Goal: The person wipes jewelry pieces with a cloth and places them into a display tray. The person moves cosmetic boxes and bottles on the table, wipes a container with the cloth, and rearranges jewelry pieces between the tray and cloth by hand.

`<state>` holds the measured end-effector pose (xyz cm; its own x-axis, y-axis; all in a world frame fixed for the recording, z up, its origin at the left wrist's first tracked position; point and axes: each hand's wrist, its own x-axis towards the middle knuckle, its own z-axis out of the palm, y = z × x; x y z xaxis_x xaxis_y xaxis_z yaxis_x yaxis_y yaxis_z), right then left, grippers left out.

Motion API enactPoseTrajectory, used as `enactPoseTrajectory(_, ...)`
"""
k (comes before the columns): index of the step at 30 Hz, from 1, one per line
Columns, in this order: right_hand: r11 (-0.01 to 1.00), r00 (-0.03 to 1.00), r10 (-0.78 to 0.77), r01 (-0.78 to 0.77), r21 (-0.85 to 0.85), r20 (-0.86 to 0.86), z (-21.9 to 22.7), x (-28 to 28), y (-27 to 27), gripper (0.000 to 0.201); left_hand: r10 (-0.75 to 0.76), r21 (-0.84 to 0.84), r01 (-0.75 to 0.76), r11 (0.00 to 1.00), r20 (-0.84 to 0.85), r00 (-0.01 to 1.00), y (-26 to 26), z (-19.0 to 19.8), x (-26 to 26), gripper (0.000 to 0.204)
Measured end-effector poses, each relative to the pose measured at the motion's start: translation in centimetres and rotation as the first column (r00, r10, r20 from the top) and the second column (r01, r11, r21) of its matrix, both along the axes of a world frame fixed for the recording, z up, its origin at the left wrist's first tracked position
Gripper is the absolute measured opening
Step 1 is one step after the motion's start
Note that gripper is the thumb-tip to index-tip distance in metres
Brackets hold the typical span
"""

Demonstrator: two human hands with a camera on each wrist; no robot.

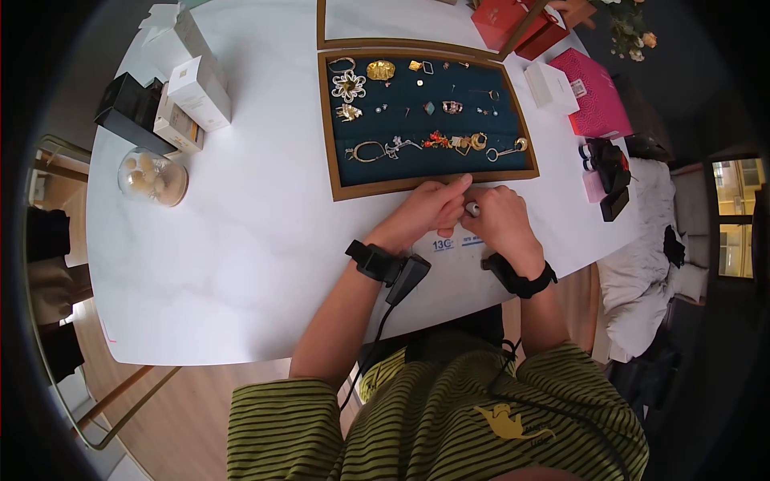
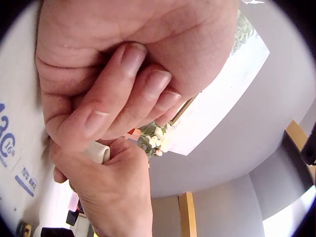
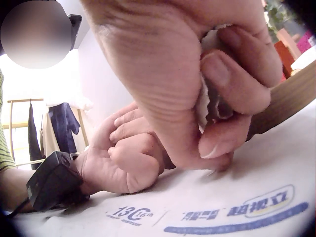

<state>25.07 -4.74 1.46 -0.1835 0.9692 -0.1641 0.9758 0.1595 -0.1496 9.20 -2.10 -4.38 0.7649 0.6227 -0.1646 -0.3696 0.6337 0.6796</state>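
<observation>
My right hand (image 1: 499, 218) curls its fingers round a small, whitish, rolled or crumpled thing (image 3: 211, 106) with a scalloped edge and a grey, shiny inside. Its pale end (image 1: 473, 209) sticks out between the hands in the head view. Close against the right hand, my left hand (image 1: 433, 210) has its fingers bent in toward the palm; I cannot tell whether something sits within them. Both hands are just in front of a brown-framed jewelry case (image 1: 429, 187). Beneath them lies a white sheet with blue print (image 1: 443, 245).
Rows of rings, earrings and brooches lie on the case's dark lining (image 1: 401, 132); its lid stands raised. Several small boxes (image 1: 199, 92) and a glass dome (image 1: 152, 176) are at left. At right are a white box (image 1: 551, 88), a pink box (image 1: 589, 92) and black items (image 1: 611, 172).
</observation>
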Motion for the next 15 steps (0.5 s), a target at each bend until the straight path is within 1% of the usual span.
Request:
enactPoseTrajectory(5, 1.000, 1.000, 0.013, -0.013, 0.015, -0.017, -0.49, 0.41, 0.00, 0.012, 0.015, 0.019, -0.014, 1.000, -0.019, 1.000, 0.02, -0.13, 0.09, 0.060)
enactPoseTrajectory(8, 1.000, 1.000, 0.008, -0.008, 0.023, -0.016, -0.29, 0.38, 0.01, 0.012, -0.003, 0.000, 0.003, 1.000, -0.012, 1.000, 0.13, 0.04, 0.05, 0.060)
enactPoseTrajectory(10, 0.999, 0.999, 0.035, -0.035, 0.012, 0.001, -0.34, 0.49, 0.12, 0.013, -0.001, -0.006, 0.001, 1.000, -0.021, 1.000, 0.10, 0.17, 0.07, 0.060)
enactPoseTrajectory(15, 1.000, 1.000, 0.003, -0.003, -0.005, -0.009, -0.11, 0.49, 0.13, 0.014, 0.003, -0.006, -0.003, 1.000, -0.020, 1.000, 0.04, 0.19, 0.04, 0.060)
